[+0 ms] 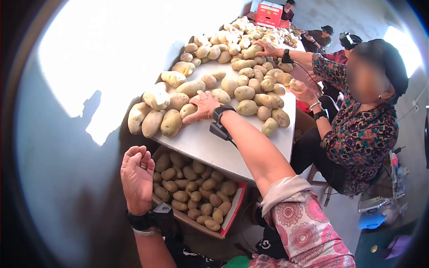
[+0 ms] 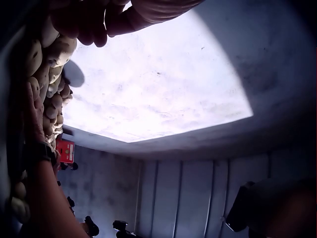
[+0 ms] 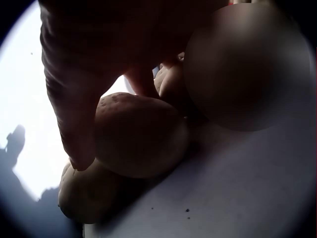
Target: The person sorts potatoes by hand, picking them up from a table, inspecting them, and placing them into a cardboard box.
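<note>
Over the near end of the potato pile on the table, my right hand (image 1: 204, 107) spans a small potato (image 1: 188, 111). In the right wrist view the thumb lies along one side of this potato (image 3: 141, 136) and a finger reaches behind it. Another potato (image 3: 89, 193) lies below the thumb, and a large blurred one (image 3: 247, 67) is close to the camera. My left hand (image 1: 137, 178) is raised beside the table corner with its palm turned up, fingers loosely bent and nothing in it. The left wrist view shows only its dark fingers (image 2: 124, 20) at the top.
A cardboard box of potatoes (image 1: 196, 187) stands below the table's near edge (image 1: 210, 156). On the right, a seated person (image 1: 362, 116) handles potatoes. Further people sit beyond, near a red box (image 1: 269, 14) at the far end. A wall (image 1: 58, 147) runs along the left.
</note>
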A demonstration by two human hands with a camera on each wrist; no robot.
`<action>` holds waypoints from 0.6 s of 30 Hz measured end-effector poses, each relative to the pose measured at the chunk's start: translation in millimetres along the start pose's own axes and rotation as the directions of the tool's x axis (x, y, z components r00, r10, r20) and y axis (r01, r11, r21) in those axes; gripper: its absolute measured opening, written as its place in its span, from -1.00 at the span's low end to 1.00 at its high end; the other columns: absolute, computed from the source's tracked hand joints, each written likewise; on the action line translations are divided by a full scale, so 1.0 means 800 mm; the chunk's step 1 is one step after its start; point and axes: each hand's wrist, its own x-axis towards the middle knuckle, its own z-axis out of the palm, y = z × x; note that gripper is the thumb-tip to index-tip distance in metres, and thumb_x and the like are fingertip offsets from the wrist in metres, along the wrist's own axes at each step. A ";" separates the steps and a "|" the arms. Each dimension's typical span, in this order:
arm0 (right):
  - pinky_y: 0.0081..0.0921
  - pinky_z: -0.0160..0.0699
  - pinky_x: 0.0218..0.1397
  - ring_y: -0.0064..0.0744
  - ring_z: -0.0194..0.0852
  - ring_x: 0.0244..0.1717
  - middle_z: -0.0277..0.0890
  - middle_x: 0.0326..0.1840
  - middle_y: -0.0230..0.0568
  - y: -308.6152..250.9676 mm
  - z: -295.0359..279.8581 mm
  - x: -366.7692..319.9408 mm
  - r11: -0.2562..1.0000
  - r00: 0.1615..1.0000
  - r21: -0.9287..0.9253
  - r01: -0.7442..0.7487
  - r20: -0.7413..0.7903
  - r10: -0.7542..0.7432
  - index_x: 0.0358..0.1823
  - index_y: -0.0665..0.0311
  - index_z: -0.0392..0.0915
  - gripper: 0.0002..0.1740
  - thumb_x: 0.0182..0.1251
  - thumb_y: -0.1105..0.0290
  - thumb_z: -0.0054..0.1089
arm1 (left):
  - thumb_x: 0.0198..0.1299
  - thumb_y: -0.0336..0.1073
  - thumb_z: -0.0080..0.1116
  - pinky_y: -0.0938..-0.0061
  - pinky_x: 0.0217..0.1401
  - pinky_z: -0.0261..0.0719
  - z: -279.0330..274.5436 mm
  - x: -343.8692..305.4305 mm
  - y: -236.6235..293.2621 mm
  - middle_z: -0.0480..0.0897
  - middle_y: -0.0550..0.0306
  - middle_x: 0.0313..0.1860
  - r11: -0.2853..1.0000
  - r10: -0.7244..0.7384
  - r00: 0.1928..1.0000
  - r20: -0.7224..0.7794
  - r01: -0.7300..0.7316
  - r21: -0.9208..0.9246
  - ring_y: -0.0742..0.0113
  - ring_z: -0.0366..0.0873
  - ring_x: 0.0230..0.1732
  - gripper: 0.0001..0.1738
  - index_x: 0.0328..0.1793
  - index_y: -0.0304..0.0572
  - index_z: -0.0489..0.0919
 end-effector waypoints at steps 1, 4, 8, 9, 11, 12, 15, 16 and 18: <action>0.09 -0.05 0.37 0.05 -0.04 0.37 0.12 0.31 0.02 0.000 0.000 0.004 1.000 1.000 0.007 -0.004 -0.004 0.004 0.24 -0.05 0.39 0.03 -0.30 -0.46 0.21 | 0.21 -0.41 0.05 0.60 -0.05 0.45 0.002 0.001 0.002 0.56 0.30 -0.16 1.000 -0.016 1.000 0.027 0.016 0.005 0.51 0.48 -0.16 -0.84 -0.08 -0.06 0.47; 0.11 -0.01 0.37 0.18 -0.06 0.37 0.06 0.35 0.09 0.003 0.002 0.003 1.000 1.000 -0.001 0.001 0.021 -0.001 0.25 -0.03 0.40 0.02 -0.25 -0.47 0.16 | 0.22 -0.41 0.05 0.58 -0.05 0.45 0.003 0.006 -0.002 0.56 0.31 -0.15 0.999 -0.031 0.999 0.034 0.031 0.005 0.51 0.49 -0.15 -0.83 -0.07 -0.05 0.47; -0.07 0.12 0.40 0.15 -0.10 0.41 -0.06 0.43 0.03 0.008 0.009 -0.004 0.992 0.998 0.112 -0.063 0.000 0.063 0.27 -0.08 0.37 0.02 -0.28 -0.43 0.24 | 0.22 -0.40 0.04 0.57 -0.05 0.46 0.006 0.007 -0.002 0.56 0.31 -0.15 0.999 -0.028 0.998 0.053 0.027 0.029 0.51 0.49 -0.13 -0.83 -0.06 -0.04 0.47; -0.07 0.12 0.40 0.15 -0.10 0.41 -0.06 0.43 0.03 0.011 0.009 -0.009 0.991 0.998 0.111 -0.070 0.005 0.070 0.27 -0.08 0.37 0.02 -0.28 -0.43 0.24 | 0.22 -0.40 0.04 0.57 -0.05 0.46 0.007 0.005 -0.007 0.56 0.31 -0.15 0.999 -0.036 0.998 0.053 0.035 0.028 0.51 0.49 -0.13 -0.83 -0.06 -0.04 0.47; 0.05 0.00 0.42 0.31 -0.15 0.41 -0.10 0.42 0.20 0.010 0.009 -0.016 0.987 1.000 0.158 0.002 -0.025 0.002 0.31 -0.08 0.34 0.03 -0.23 -0.47 0.16 | 0.22 -0.39 0.04 0.58 -0.06 0.46 0.011 0.001 -0.009 0.56 0.32 -0.15 0.998 -0.042 0.996 0.077 0.037 0.055 0.52 0.49 -0.14 -0.84 -0.07 -0.04 0.47; 0.04 -0.03 0.44 0.32 -0.20 0.44 -0.14 0.45 0.20 0.010 0.009 -0.015 0.987 1.000 0.162 -0.003 -0.022 0.007 0.32 -0.10 0.31 0.03 -0.22 -0.47 0.17 | 0.22 -0.39 0.04 0.58 -0.06 0.46 0.011 -0.001 -0.010 0.56 0.32 -0.15 0.997 -0.040 0.996 0.079 0.035 0.064 0.52 0.49 -0.14 -0.84 -0.07 -0.04 0.47; 0.03 -0.01 0.43 0.32 -0.17 0.42 -0.10 0.43 0.19 0.008 0.010 -0.012 0.985 0.999 0.171 -0.029 -0.017 0.032 0.31 -0.10 0.32 0.03 -0.24 -0.45 0.19 | 0.23 -0.43 0.00 0.56 -0.08 0.47 0.017 -0.001 -0.026 0.58 0.24 -0.14 0.996 -0.070 0.995 0.073 0.065 0.066 0.49 0.50 -0.15 -0.85 -0.08 -0.09 0.48; 0.03 -0.01 0.43 0.32 -0.17 0.42 -0.10 0.43 0.19 0.009 0.012 -0.011 0.983 0.999 0.179 -0.026 -0.014 0.029 0.31 -0.10 0.32 0.03 -0.24 -0.45 0.19 | 0.24 -0.41 0.01 0.57 -0.06 0.47 0.018 -0.003 -0.030 0.58 0.29 -0.15 0.991 -0.089 0.993 0.082 0.081 0.103 0.52 0.49 -0.14 -0.85 -0.08 -0.06 0.48; 0.01 0.04 0.41 0.33 -0.07 0.38 -0.03 0.39 0.19 0.012 0.011 -0.011 0.989 1.000 0.149 -0.020 0.022 0.017 0.29 -0.09 0.33 0.02 -0.26 -0.43 0.23 | 0.24 -0.39 0.01 0.58 -0.05 0.47 0.025 -0.009 -0.032 0.58 0.33 -0.14 0.984 -0.112 0.989 0.095 0.097 0.147 0.54 0.49 -0.15 -0.85 -0.07 -0.03 0.48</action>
